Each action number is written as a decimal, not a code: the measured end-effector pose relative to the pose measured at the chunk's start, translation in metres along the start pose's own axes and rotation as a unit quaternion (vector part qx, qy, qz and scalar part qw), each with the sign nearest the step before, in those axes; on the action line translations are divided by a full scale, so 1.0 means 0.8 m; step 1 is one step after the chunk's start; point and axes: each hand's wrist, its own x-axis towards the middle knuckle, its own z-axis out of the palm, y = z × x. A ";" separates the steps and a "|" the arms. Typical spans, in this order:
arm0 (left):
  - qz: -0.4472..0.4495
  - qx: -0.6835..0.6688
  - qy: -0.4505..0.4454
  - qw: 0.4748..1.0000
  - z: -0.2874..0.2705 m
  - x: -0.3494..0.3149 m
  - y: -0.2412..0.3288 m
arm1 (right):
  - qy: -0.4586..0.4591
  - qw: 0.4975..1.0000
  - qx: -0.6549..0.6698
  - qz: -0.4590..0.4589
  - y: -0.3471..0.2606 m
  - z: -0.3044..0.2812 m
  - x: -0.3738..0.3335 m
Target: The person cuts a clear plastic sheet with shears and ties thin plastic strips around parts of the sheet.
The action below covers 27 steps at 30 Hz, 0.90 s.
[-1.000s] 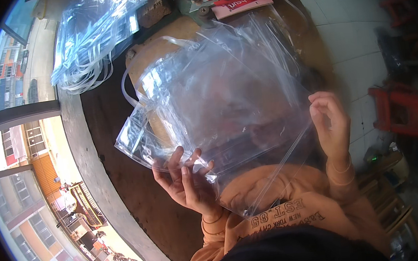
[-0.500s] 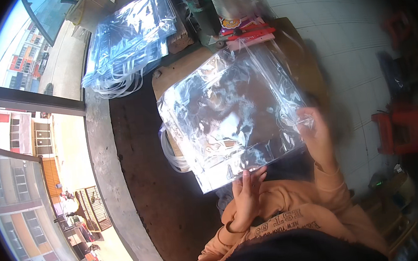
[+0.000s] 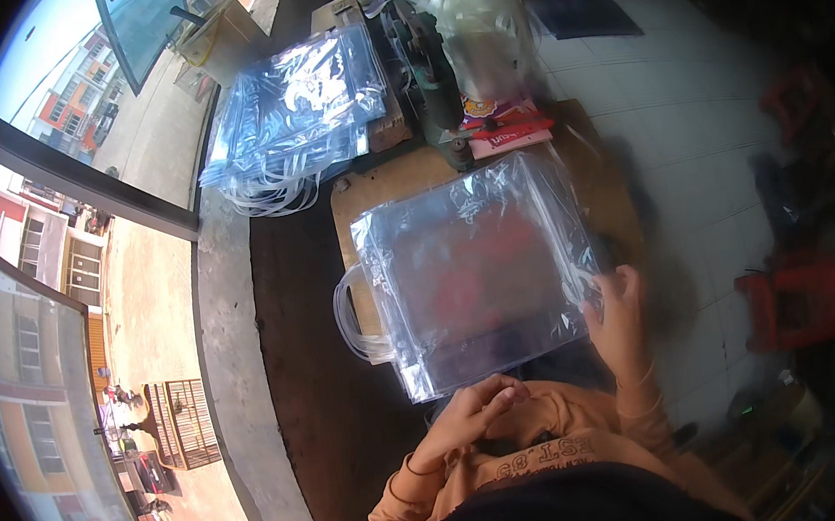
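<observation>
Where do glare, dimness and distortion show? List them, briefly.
Head view: white glare on the stacked plastic bags; head view: lighter streaks along the edges of the clear bag; head view: the concrete ledge bows, fisheye-style; head view: the lower red object at right sits dim and soft-edged.

a clear plastic bag (image 3: 484, 269) lies flat over the brown tabletop (image 3: 613, 176), its pale handles (image 3: 345, 318) looping out past its left side. the right grip (image 3: 621, 319) is at the bag's right edge, thumb and fingers slightly apart; the left grip (image 3: 472, 413), fingers curled in, is just beside the near edge, in front of an orange sweatshirt (image 3: 563, 417). beyond the bag stands a dark green machine (image 3: 436, 93), a pink packet (image 3: 517, 142) near its foot. left of the machine, a stack of shiny plastic bags (image 3: 297, 101) trails white straps (image 3: 275, 192). a red stool (image 3: 799, 302) stands on the tiled floor (image 3: 688, 94) at right; a slatted cage (image 3: 182, 424) shows outside, at left.
</observation>
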 end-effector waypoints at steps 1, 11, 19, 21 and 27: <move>0.012 0.049 0.014 0.999 -0.010 0.008 0.018 | 0.009 1.000 0.030 0.004 0.000 0.000 0.004; 0.301 0.347 0.411 0.787 -0.153 0.125 0.152 | -0.143 0.969 0.185 -0.074 -0.041 0.018 0.051; 0.269 0.301 0.559 0.724 -0.166 0.260 0.073 | 0.072 0.996 0.045 0.008 -0.029 0.085 0.100; 0.307 0.210 0.554 0.745 -0.173 0.271 0.074 | 0.055 0.998 0.013 -0.008 -0.018 0.092 0.103; 0.265 0.192 0.540 0.776 -0.174 0.281 0.060 | 0.047 0.998 -0.006 -0.030 -0.011 0.105 0.098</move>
